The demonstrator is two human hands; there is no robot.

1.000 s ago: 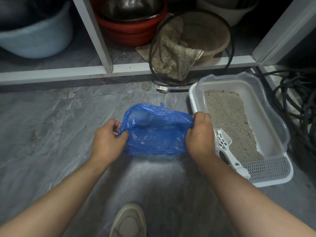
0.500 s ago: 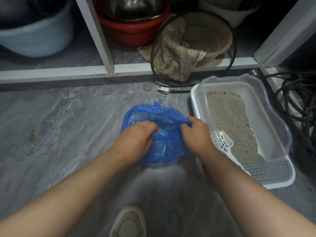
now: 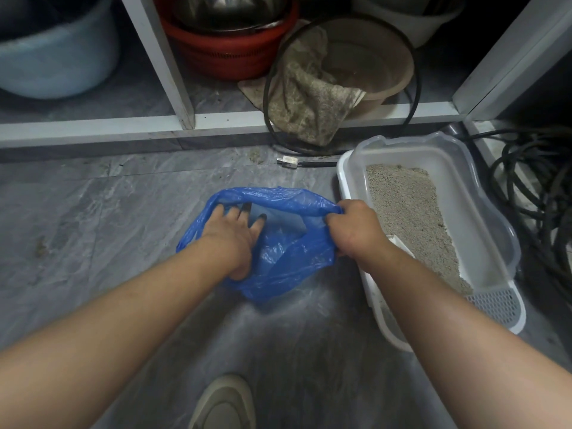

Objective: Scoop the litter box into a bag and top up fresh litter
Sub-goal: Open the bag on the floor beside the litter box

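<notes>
A blue plastic bag [image 3: 288, 261] lies on the grey floor in the middle of the view, its mouth spread wide. My left hand [image 3: 230, 233] is inside the bag's mouth with fingers spread and straight, pressing against the plastic. My right hand [image 3: 353, 227] grips the bag's right rim in a fist. Just right of it stands the white litter box [image 3: 492, 243], with grey litter [image 3: 411, 212] along its left half. A white scoop [image 3: 397, 241] lies in the box, mostly hidden behind my right wrist.
A low white shelf frame [image 3: 173, 119] runs across the back, holding a blue tub [image 3: 58, 57], a red basket [image 3: 229, 48] and a beige basin with a rag [image 3: 312, 100]. Black cables [image 3: 532, 187] coil right of the litter box. My shoe [image 3: 224, 404] is at the bottom.
My left hand went from pinching the bag's left rim to reaching inside with fingers spread. The bag's mouth now gapes wider. My right hand kept its grip on the right rim.
</notes>
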